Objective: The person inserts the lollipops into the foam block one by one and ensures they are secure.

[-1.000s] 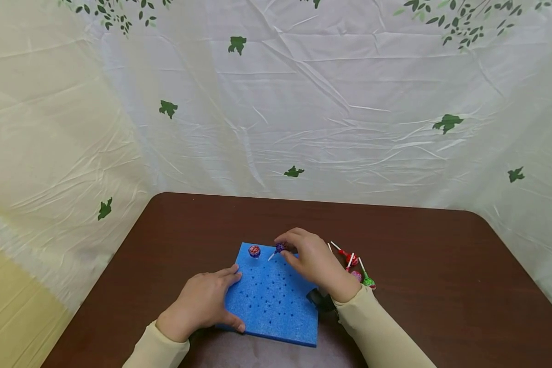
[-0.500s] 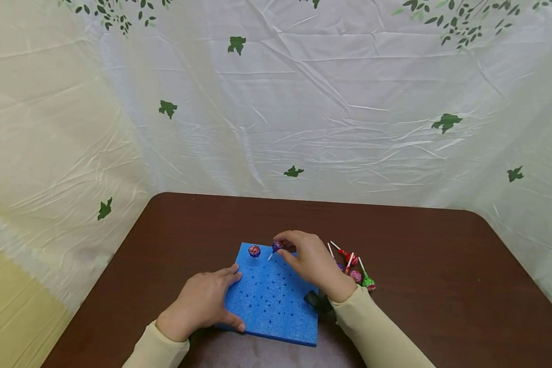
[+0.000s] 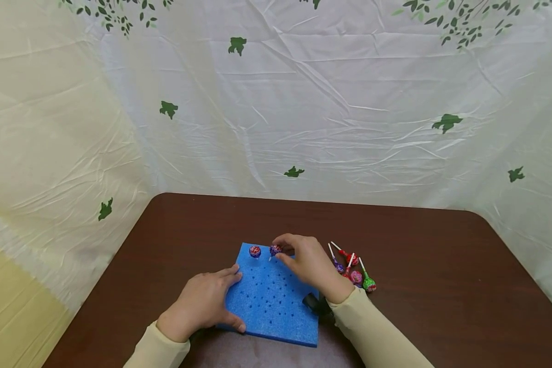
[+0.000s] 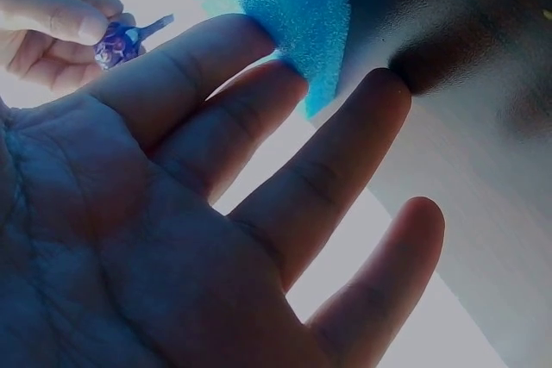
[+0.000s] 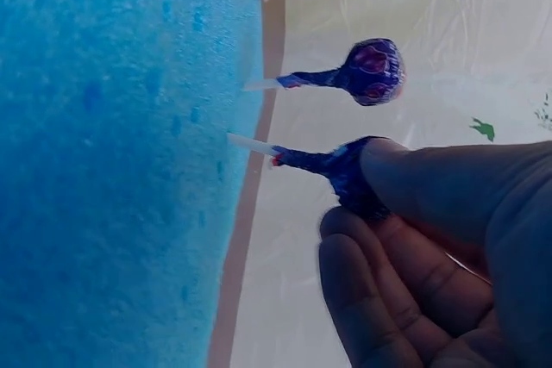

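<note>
My right hand [image 3: 312, 261] pinches the purple-wrapped head of a lollipop [image 5: 349, 177] between thumb and fingers. Its white stick points at the far part of a blue foam board [image 3: 271, 319] full of small holes. In the right wrist view the stick's tip meets the foam; how deep it sits I cannot tell. Beside it, another lollipop [image 5: 373, 73] with a purple and red wrapper stands in the board by its stick. My left hand [image 3: 201, 305] rests at the board's left edge, fingers straight and spread, thumb by the near edge.
Several loose lollipops in red, pink, purple and green wrappers, one with a green wrapper [image 3: 369, 284], lie right of the board on the brown table [image 3: 423, 286]. A white curtain [image 3: 349, 128] with green prints hangs behind the table.
My right hand has moved slightly left and toward me, and the lollipop in it has gone from tilted to more upright, close to the standing one. My left hand has stayed put.
</note>
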Tool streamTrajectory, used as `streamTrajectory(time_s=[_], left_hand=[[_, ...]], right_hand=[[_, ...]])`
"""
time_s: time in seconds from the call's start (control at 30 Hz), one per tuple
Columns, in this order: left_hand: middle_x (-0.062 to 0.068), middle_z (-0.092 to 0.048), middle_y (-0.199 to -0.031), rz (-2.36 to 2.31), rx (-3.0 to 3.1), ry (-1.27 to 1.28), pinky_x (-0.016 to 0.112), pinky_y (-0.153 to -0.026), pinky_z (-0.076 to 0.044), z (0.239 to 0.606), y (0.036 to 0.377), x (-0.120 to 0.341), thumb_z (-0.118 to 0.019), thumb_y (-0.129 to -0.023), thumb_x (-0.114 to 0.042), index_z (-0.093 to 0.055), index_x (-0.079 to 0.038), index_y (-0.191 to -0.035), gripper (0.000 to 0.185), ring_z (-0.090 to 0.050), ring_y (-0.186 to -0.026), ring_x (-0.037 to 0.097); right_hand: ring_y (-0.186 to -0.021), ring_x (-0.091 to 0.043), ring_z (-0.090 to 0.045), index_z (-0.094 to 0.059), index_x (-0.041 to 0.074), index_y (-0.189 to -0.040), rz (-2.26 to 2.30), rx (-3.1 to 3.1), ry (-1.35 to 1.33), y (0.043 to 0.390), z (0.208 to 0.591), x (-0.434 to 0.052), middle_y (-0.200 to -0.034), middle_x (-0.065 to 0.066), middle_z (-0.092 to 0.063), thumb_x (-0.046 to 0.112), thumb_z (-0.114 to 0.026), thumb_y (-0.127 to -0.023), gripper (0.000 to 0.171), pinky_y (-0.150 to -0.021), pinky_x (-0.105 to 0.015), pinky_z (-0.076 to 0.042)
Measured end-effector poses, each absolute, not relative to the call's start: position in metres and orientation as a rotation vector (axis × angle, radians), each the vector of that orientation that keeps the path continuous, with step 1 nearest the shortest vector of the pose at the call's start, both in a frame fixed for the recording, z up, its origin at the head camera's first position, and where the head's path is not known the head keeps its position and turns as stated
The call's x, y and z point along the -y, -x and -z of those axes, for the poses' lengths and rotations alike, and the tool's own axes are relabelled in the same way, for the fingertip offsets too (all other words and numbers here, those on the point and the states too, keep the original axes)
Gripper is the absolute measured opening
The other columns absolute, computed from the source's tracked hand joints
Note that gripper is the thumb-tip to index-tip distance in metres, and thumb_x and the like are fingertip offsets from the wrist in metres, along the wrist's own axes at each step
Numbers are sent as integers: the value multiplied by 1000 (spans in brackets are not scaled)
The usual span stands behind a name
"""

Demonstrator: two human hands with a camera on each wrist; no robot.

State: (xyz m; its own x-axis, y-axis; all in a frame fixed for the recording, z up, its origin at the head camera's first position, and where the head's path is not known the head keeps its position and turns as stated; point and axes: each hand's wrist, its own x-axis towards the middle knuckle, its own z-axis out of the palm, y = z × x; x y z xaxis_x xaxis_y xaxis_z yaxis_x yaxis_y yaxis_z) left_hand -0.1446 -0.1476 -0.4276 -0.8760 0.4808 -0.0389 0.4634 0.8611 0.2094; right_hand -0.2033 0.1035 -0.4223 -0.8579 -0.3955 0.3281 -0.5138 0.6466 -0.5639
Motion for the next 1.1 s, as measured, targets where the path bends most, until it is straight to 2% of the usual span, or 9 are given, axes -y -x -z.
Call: streamTrajectory(time_s=[0.87, 1.1], left_hand=[[9, -54, -145, -295, -2944, -749, 53, -89, -51, 428, 145, 147, -81, -55, -76, -63, -8, -135, 106, -62, -115, 37], [9, -54, -145, -295, -2941, -738, 54, -89, -51, 429, 144, 147, -81, -55, -76, -63, -8, -135, 106, -62, -115, 38]], right_hand=[[-91, -17, -70, -71, 9, -112, -1025, 2649, -808, 204, 428, -104, -103, -2, -71, 9, -78, -88, 26, -81, -39, -57], [-92, -17, -70, -70, 7, -118, -1012, 2665, -793, 204, 428, -105, -106, -2, -71, 11, -79, -88, 32, -81, -38, -57]])
